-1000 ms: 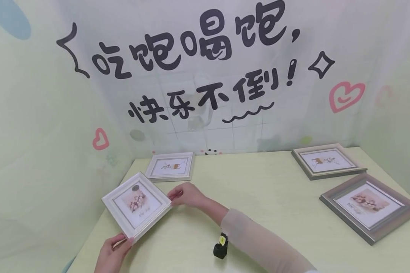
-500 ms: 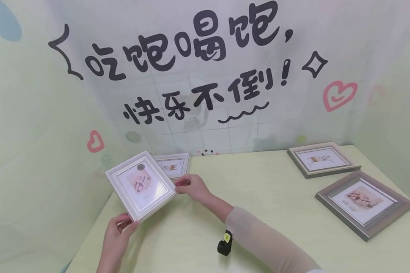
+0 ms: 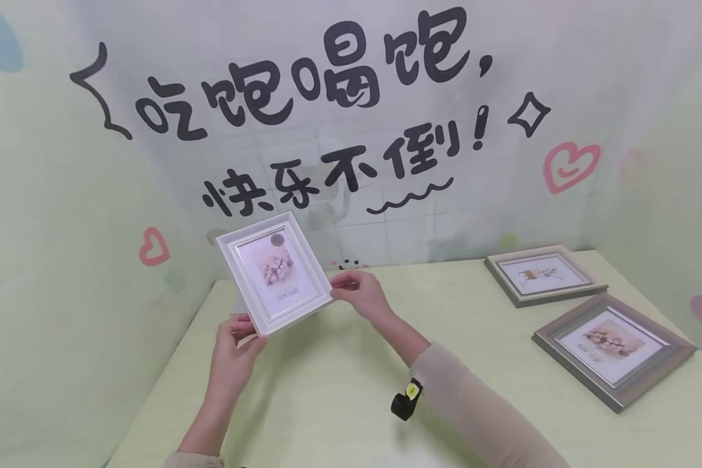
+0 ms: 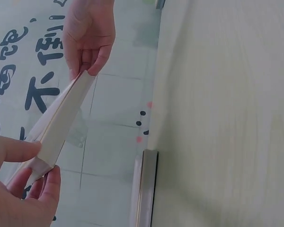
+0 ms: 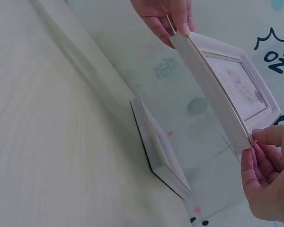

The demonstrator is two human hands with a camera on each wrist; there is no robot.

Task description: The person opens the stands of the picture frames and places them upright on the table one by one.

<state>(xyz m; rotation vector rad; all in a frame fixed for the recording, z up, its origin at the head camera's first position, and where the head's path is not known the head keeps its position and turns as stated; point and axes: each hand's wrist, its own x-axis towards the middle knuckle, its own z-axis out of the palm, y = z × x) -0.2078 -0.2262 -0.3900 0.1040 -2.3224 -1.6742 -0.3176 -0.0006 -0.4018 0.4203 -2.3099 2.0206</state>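
Note:
A white picture frame with a pink flower print and a small dark round sticker is held up off the table, tilted toward the head camera. My left hand pinches its lower left corner, thumb on the front. At the right corner, my right hand pinches the edge. Both wrist views show the held white frame from its side, a hand at each end. Behind it, mostly hidden in the head view, a second white frame lies on the table.
Two grey-brown frames lie at the table's right: a back one with a plant print and a nearer flower print one. Curtain-like walls with lettering enclose the pale table. A black strap device sits at my right sleeve.
Both hands have raised the white picture frame up and to the right and turned it more upright. It now covers most of the white frame behind it.

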